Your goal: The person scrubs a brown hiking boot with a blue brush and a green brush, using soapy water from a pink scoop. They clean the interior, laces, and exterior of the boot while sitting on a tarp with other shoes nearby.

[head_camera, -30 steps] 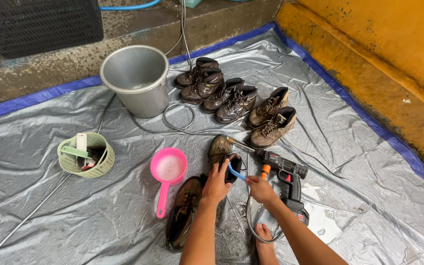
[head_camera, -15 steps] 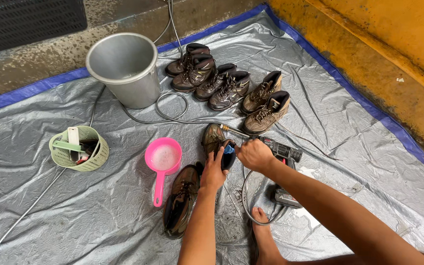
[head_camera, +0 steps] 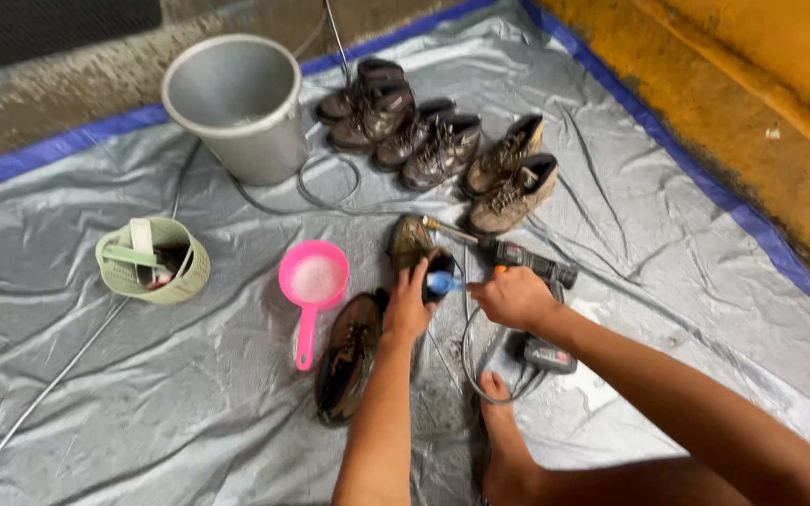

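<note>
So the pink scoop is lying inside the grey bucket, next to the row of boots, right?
Not quite. The head view shows the pink scoop lying on the silver tarp, apart from the grey bucket. The row of boots is beside the bucket.

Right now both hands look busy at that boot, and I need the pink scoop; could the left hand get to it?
Probably yes. The left hand rests on the boot, the pink scoop lies just beside it, and only bare tarp lies between them.
</note>
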